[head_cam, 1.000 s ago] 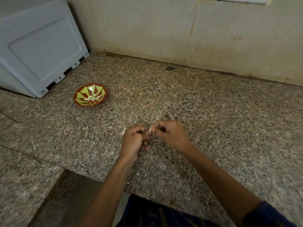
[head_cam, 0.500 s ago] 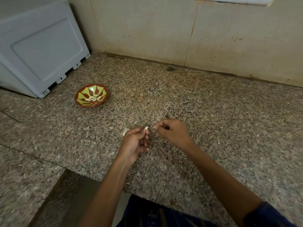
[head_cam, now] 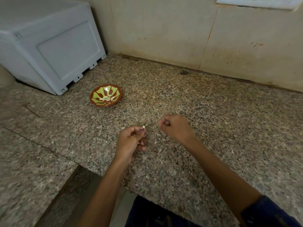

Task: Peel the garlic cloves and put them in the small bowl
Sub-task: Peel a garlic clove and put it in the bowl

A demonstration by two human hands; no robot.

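A small pale garlic clove (head_cam: 143,127) was seen pinched at the fingertips of the left hand (head_cam: 131,141), held above the granite countertop (head_cam: 213,128) near its front edge. Only the tip of the clove showed past the thumb and forefinger; the remaining fingers of that hand were curled loosely beneath. The right hand (head_cam: 176,127) was held just beside it, apart from the clove, with fingers curled into a loose fist. A pale fleck was noted at its fingertips; whether skin was pinched there could not be told.

The small bowl (head_cam: 106,95) was recorded farther back and to the left on the countertop, well apart from both hands. It was brown-rimmed with a green and red pattern, and several peeled pale cloves (head_cam: 107,98) lay in its middle. No object stood between the hands and the bowl. A grey plastic bin (head_cam: 49,46) was noted behind the bowl at the back left, tilted against the corner.

The countertop was speckled grey-brown stone, scattered with pale flecks. A beige tiled wall (head_cam: 164,30) with reddish stains was observed behind it. A dark blue sleeve (head_cam: 268,213) covered the right forearm at the lower edge.
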